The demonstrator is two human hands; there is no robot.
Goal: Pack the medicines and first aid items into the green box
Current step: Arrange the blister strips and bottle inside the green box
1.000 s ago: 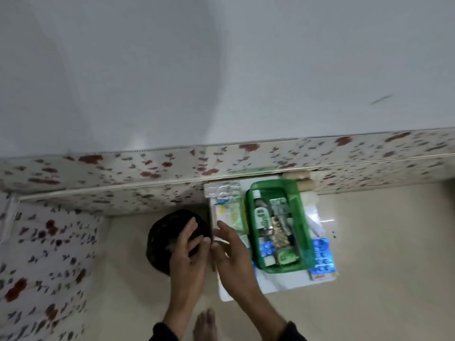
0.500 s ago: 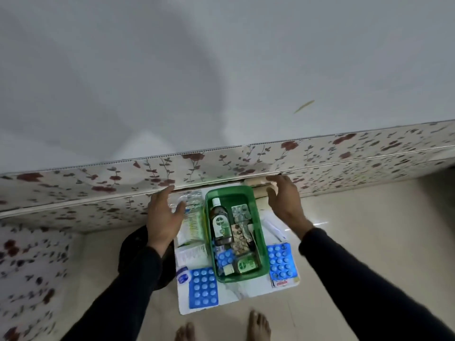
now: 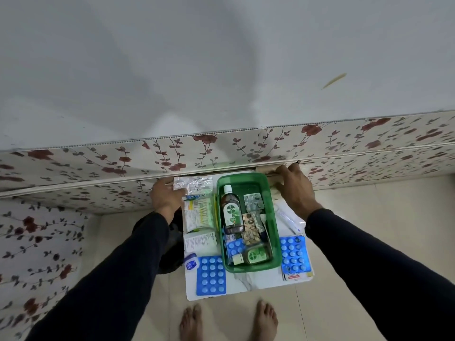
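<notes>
The green box (image 3: 276,244) stands on a white board (image 3: 242,285) on the floor. In it lie a Dettol bottle (image 3: 231,212), blister strips and small packs. My left hand (image 3: 166,196) is at the board's far left corner, thumb and fingers on the edge of a silver blister strip (image 3: 195,182). At the far right corner, the fingers of my right hand (image 3: 294,190) curl over beige bandage rolls (image 3: 264,169) against the wall. Around the box lie blue tablet packs (image 3: 211,275) (image 3: 293,257), a white carton (image 3: 200,241), a swab pack (image 3: 199,212), a white tube (image 3: 288,217) and a small blue jar (image 3: 191,262).
A floral-patterned wall panel (image 3: 221,148) runs right behind the board. A black bag (image 3: 172,242) sits on the floor beside the board's left edge, partly under my left sleeve. My bare feet (image 3: 190,323) stand on the tiled floor just in front of the board.
Both hands left the spot beside the black bag and reached out to the board's far corners. Since half a second ago they have closed in on the silver strip and the rolls.
</notes>
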